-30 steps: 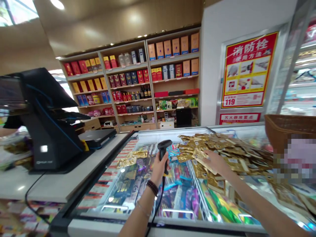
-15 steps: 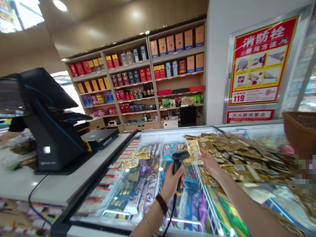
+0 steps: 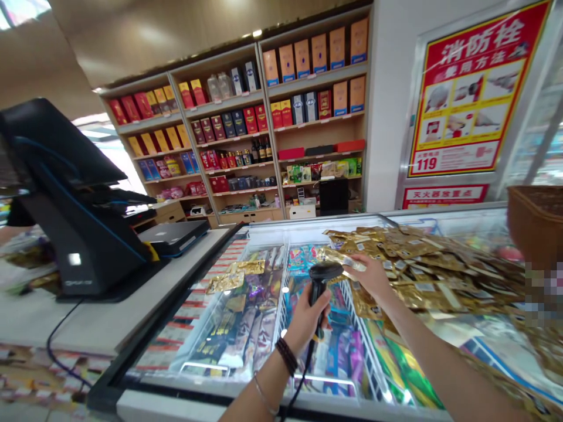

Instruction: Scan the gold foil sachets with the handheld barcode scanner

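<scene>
In the head view, the packet (image 3: 335, 257) has tipped since the last picture: it stood up with its flat side showing, and now it leans over, almost lying down, with its far end pointing left. The right hand (image 3: 373, 276) has turned with it. The left hand (image 3: 308, 319) keeps its hold on the scanner (image 3: 324, 271), and the top of the scanner now looks close to the packet's lower edge. I cannot tell if they touch. The packet is gold and shiny, thin and a bit crinkly, with a pale part at the end by the right fingers. Its print is too blurry to read. The right hand pinches that pale end, so the packet sticks out to the left of it, up above the left hand. The left hand is wrapped around the scanner's handle, and a black cord (image 3: 303, 378) hangs below. The big pile (image 3: 417, 252) of gold packets is on the glass surface (image 3: 176, 405), beside and past the right hand. More gold packets (image 3: 226, 282) lie to the left of the scanner.
</scene>
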Demonstrator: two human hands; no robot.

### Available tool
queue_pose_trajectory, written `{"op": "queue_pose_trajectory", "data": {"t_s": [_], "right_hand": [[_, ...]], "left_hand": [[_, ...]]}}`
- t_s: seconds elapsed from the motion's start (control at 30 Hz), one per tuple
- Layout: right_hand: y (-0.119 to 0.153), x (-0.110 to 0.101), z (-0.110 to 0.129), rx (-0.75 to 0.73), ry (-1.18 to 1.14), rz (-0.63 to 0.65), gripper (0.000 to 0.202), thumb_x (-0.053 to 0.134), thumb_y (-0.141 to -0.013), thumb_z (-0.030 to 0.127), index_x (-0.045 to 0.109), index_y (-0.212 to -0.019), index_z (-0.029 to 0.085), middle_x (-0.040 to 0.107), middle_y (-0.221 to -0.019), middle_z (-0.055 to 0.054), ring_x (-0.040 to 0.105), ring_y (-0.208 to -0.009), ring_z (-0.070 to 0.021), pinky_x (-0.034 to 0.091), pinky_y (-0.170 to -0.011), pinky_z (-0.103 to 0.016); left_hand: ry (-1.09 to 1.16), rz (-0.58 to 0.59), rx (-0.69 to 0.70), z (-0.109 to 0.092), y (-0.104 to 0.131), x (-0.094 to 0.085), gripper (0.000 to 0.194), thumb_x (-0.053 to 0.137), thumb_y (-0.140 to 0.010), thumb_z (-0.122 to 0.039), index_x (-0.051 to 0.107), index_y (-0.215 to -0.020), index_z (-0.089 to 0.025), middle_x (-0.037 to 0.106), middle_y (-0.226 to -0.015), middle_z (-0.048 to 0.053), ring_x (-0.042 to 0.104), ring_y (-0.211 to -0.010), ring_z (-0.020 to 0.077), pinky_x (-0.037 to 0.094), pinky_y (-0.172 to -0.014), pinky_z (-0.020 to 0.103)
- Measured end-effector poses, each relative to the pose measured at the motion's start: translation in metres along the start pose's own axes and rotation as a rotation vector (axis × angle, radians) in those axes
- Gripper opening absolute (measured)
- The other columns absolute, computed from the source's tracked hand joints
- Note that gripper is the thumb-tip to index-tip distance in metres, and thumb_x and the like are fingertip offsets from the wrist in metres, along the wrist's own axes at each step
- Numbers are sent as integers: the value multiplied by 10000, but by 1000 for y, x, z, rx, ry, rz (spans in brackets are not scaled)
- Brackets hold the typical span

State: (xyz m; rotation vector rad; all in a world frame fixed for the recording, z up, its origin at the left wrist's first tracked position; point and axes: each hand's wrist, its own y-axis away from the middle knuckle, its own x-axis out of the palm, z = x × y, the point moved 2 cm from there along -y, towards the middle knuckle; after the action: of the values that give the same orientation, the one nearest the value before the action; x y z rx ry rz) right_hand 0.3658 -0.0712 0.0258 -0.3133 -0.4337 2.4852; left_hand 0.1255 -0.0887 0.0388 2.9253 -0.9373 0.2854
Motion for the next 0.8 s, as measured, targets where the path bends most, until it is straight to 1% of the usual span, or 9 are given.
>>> {"op": "queue_pose_trajectory", "data": {"t_s": [0.07, 0.17, 0.3, 0.53, 0.67, 0.8], "right_hand": [[2, 2, -2, 13, -19, -13, 471, 893, -564, 593, 759, -849, 242, 859, -904, -111, 801, -948, -392, 611, -929, -536], [5, 7, -5, 41, -88, 39, 615, 885, -532, 734, 753, -865, 235, 853, -837, -108, 810, -851, -373, 636, -861, -523], [10, 13, -6, 60, -169, 113, 697, 863, -514, 830, 756, -867, 239, 853, -824, -98, 818, -839, -364, 645, -846, -510], [11, 13, -10, 78, -183, 146, 638, 897, -516, 777, 762, -839, 243, 850, -830, -107, 812, -873, -379, 646, -825, -503], [10, 13, -14, 79, -164, 151, 615, 874, -543, 771, 742, -833, 246, 834, -791, -91, 802, -829, -364, 641, -780, -481], [8, 12, -18, 69, -134, 148, 601, 866, -563, 760, 730, -834, 240, 826, -792, -89, 789, -825, -354, 630, -780, -472]], "left_hand": [[5, 11, 4, -2, 1, 0, 773, 833, -615, -830, 482, -978, -244, 530, -602, -121, 424, -380, 48, 434, -457, 225], [6, 23, 7, -3, 1, 0, 769, 834, -626, -823, 475, -985, -245, 533, -608, -122, 434, -386, 51, 445, -465, 227], [16, 24, 26, -3, 1, -2, 750, 833, -645, -810, 480, -989, -245, 537, -608, -122, 451, -391, 57, 448, -465, 227], [17, 8, 13, -6, 5, 0, 746, 844, -631, -804, 487, -971, -244, 538, -599, -122, 437, -390, 51, 482, -480, 238], [17, 7, 8, -6, 5, 0, 731, 845, -646, -788, 496, -983, -242, 529, -601, -124, 436, -395, 52, 485, -481, 243], [16, 9, 5, -5, 4, 0, 720, 850, -644, -778, 484, -963, -246, 523, -597, -126, 431, -388, 52, 487, -476, 246]]}}
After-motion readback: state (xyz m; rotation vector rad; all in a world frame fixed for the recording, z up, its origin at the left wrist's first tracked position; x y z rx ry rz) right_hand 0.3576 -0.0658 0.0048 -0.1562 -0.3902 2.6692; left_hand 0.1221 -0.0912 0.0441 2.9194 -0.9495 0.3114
